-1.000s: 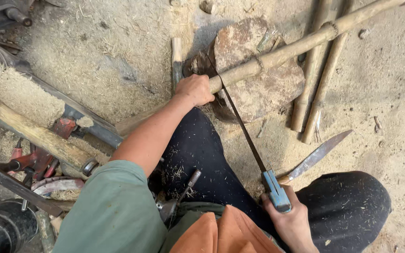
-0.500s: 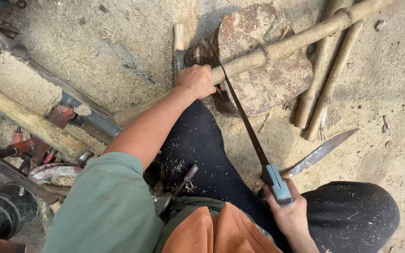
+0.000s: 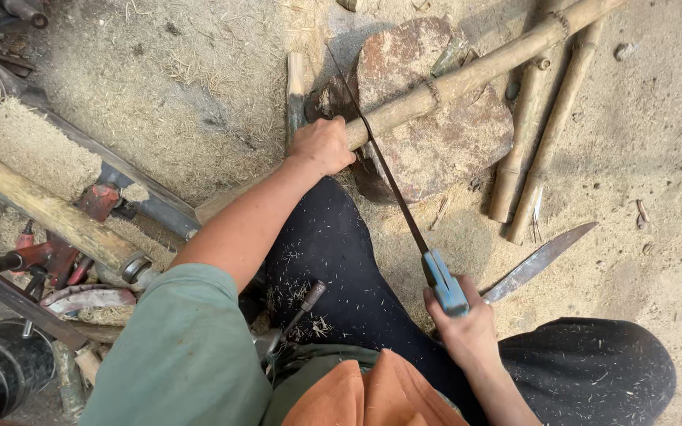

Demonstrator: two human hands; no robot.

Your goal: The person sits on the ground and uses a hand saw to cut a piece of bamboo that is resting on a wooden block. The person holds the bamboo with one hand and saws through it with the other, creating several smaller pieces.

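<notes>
The left hand is closed around a bamboo pole, with the fingers wrapped over it from above. The pole lies across a flat reddish stone. Its long axis runs from the left hand up and to the right, toward the top edge of the view. The gripped end is the near end; the free length extends away from the person.

The right hand is closed around the blue handle of a saw. The thin blade runs from that handle up and to the left and crosses the pole just to the right of the left hand's fingers. The blade axis stands at a steep angle to the pole axis, so the two form a cross over the stone. Whether the teeth are in the pole at the crossing cannot be told.

The left hand is the nearer one to the crossing; it sits just beside the blade. The right hand is well apart from the pole, low in the view, over the person's dark trouser leg.

A curved knife lies on the ground just to the right of the right hand. Two more bamboo lengths lie beside the stone on its right side. Sawdust covers the ground.
</notes>
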